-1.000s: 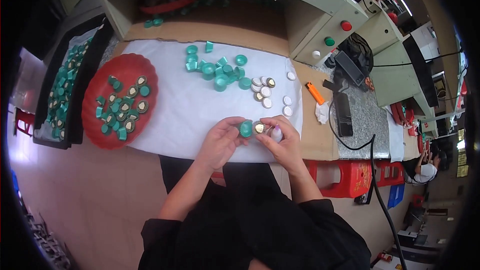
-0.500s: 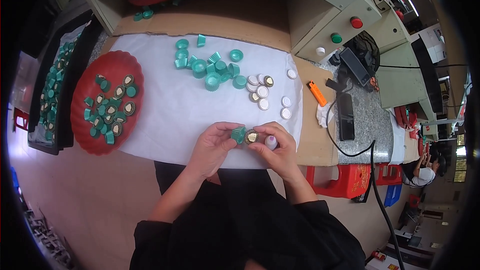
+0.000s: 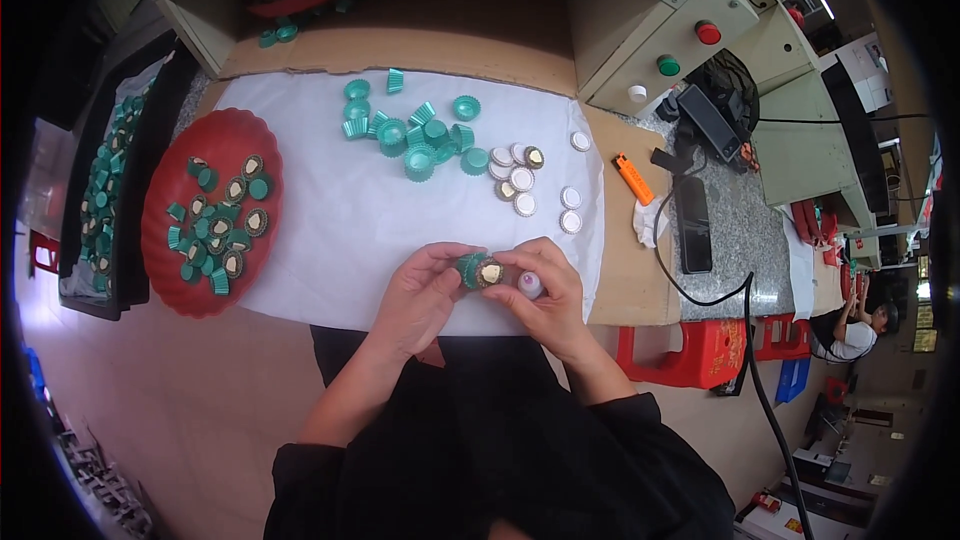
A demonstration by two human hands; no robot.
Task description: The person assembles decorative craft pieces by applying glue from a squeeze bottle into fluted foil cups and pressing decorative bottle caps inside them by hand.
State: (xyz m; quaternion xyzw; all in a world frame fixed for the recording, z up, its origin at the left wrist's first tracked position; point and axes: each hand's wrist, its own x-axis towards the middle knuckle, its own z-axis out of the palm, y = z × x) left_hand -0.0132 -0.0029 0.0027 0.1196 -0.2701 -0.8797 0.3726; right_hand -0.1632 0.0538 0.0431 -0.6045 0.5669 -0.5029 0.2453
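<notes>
My left hand (image 3: pixel 412 302) pinches a small green fluted cup (image 3: pixel 467 268) between thumb and fingers. In my right hand (image 3: pixel 555 302) a round, dark-edged disc with a gold centre (image 3: pixel 489 273) is held up against the mouth of that cup. A small white bottle with a pinkish tip (image 3: pixel 530 285) is also tucked in the right hand's curled fingers. Beyond the hands, several loose green cups (image 3: pixel 419 163) lie on the white sheet (image 3: pixel 300 210). Right of them are several white-backed discs (image 3: pixel 521 179), a few showing gold faces.
At the left a red scalloped tray (image 3: pixel 161 255) holds several cups with discs, beside a black bin (image 3: pixel 125 300) full of more. An orange cutter (image 3: pixel 633 178), a black phone (image 3: pixel 692 225) and a cable lie at the right. A machine housing (image 3: pixel 640 30) with buttons stands behind.
The disc in my right hand has moved left and now meets the cup's mouth; a small gap separated them before. The bottle shifted left along with that hand.
</notes>
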